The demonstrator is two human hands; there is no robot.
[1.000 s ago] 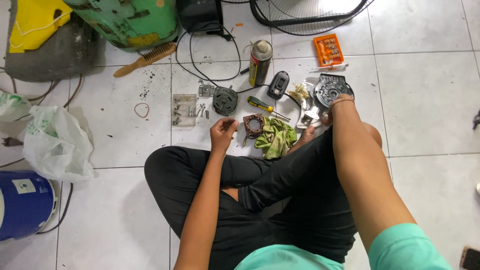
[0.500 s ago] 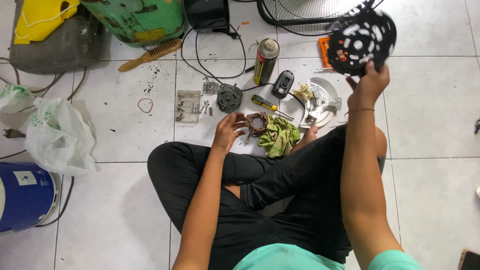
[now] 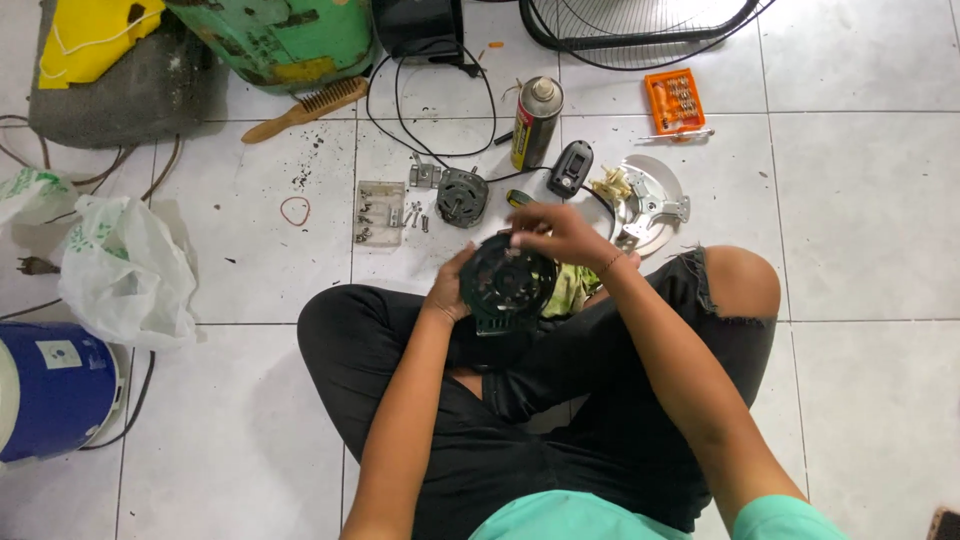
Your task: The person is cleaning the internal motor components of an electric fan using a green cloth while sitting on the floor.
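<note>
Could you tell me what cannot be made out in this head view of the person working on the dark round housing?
- Green cloth: mostly hidden behind the dark round housing and the right hand.
- Left hand: its fingers lie behind the housing.
- Small parts on the tile: too small to identify.
- Fan grille: cut off by the top edge.
- Blue bucket: cut off by the left edge.

Dark round slotted fan housing [image 3: 508, 283] between left hand [image 3: 449, 290] and right hand [image 3: 556, 230], above crossed legs [image 3: 520, 390].
</note>
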